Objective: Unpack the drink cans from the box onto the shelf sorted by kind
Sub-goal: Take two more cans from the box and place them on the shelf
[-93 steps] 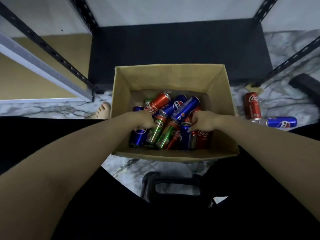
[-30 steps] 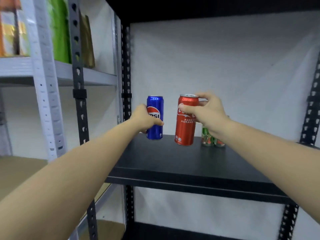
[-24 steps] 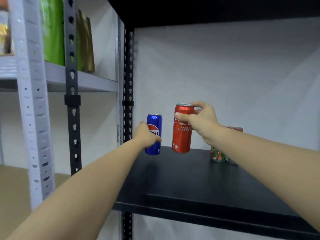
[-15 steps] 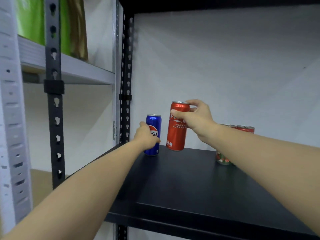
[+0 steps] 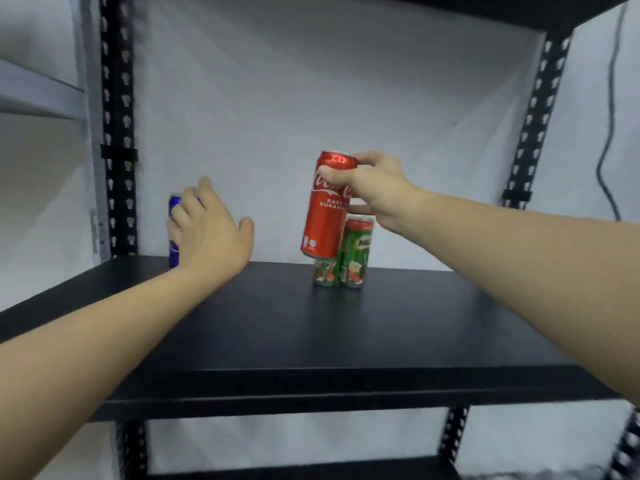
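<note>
A blue Pepsi can (image 5: pixel 172 249) stands upright at the back left of the black shelf (image 5: pixel 311 337). My left hand (image 5: pixel 211 233) is right in front of it with thumb spread and fingers loose, covering most of the can. My right hand (image 5: pixel 377 188) grips a red Coca-Cola can (image 5: pixel 323 226) near its top, holding it upright in the air just above the shelf. Behind and below that can stand two green Milo cans (image 5: pixel 355 258) at the back middle of the shelf. The box is out of view.
Black perforated uprights stand at the back left (image 5: pixel 117 133) and back right (image 5: pixel 533 116). A grey shelf (image 5: pixel 38 95) adjoins on the left. A black cable (image 5: pixel 609 116) hangs on the wall at right. Another black shelf (image 5: pixel 519 8) sits overhead.
The blue can now stands on the shelf and my left hand has loosened from it. My right hand carried the red can rightward, in front of the green cans. The camera panned right.
</note>
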